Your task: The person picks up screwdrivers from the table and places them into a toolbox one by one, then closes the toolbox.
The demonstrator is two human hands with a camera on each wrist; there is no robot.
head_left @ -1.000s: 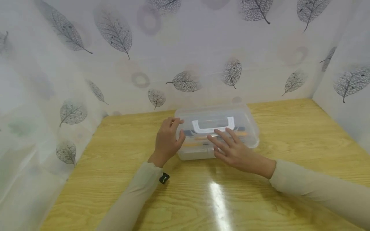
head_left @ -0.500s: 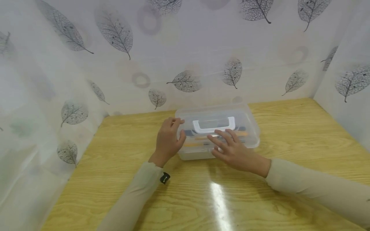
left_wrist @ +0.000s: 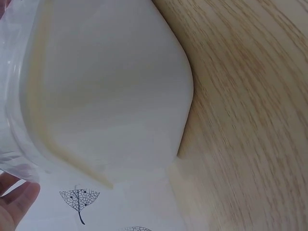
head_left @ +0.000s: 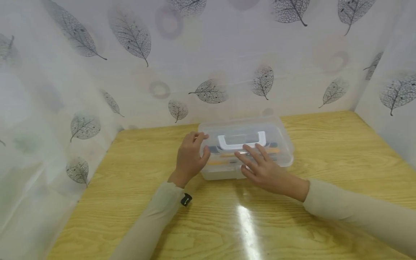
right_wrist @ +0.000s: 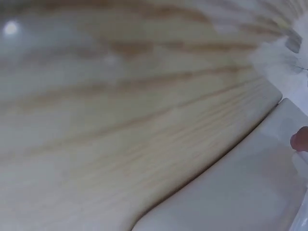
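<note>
A clear plastic storage box [head_left: 284, 146] with a white carry handle [head_left: 259, 138] lies closed on the table. Through its lid show several orange and dark items, too blurred to name. At the box's left edge rests my left hand [head_left: 190, 159], thumb and fingers apart. In the left wrist view its fingers [left_wrist: 24, 199] touch the lid's rim. My right hand [head_left: 268, 173] lies over the front of the lid with fingers spread, just below the handle. The right wrist view has one fingertip [right_wrist: 301, 139] against the pale front wall, near the latch.
The wood-grain table [head_left: 139, 169] carries the box close to its back edge. Leaf-printed white sheeting [head_left: 227, 54] hangs behind and at both sides. A black band [head_left: 186, 199] is on the left wrist. A bright reflection crosses the tabletop in front.
Both hands keep nearly the same place on the box, which stays closed. The right hand's lower fingers shift very slightly. The whole head view drifts a little.
</note>
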